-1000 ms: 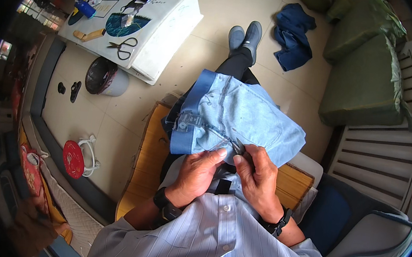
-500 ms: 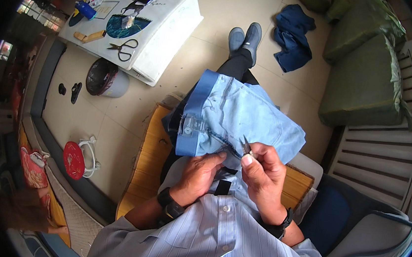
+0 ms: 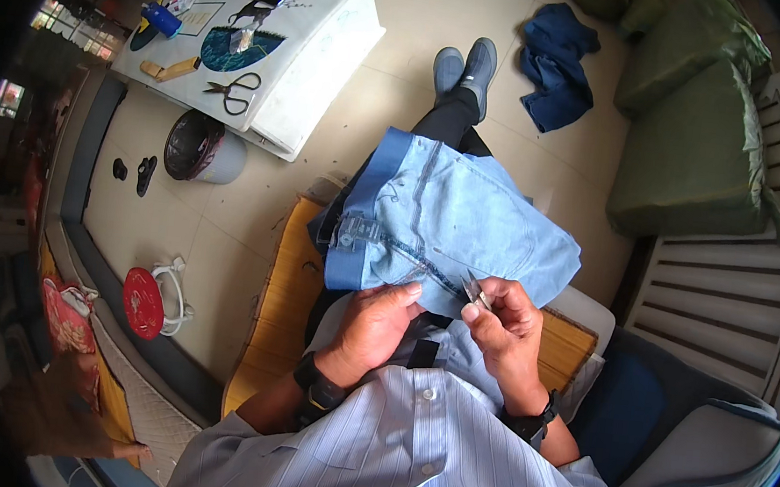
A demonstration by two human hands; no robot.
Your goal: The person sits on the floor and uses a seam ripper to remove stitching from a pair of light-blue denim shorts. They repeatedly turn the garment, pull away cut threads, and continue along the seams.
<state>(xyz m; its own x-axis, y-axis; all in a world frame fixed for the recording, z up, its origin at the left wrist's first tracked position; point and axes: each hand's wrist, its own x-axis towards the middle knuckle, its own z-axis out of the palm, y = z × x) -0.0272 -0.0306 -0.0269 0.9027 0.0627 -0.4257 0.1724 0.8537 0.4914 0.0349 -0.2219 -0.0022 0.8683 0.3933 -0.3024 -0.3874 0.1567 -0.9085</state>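
A light blue denim garment (image 3: 469, 204) with a darker blue waistband lies over my lap, apparently inside out, with a label near the waistband and a dark seam running towards my hands. At its near edge, my left hand (image 3: 373, 326) pinches the cloth between thumb and fingers. My right hand (image 3: 508, 335) is closed around small metal thread snips (image 3: 473, 287), their pointed blades angled up just over the cloth near the seam. Part of the snips is hidden by my fingers.
A white-covered table (image 3: 334, 46) at the far left carries black-handled scissors (image 3: 234, 92) and a blue bottle (image 3: 161, 19). Below it stands a bin (image 3: 220, 157). A red stool (image 3: 142, 302) is left. Dark blue clothing (image 3: 557, 67) lies on the floor. Another person's hand (image 3: 131, 450) shows lower left.
My right hand and the snips have shifted slightly right and down, the blades now showing more clearly. My left hand has risen slightly, still on the cloth. The other person's blurred arm has moved.
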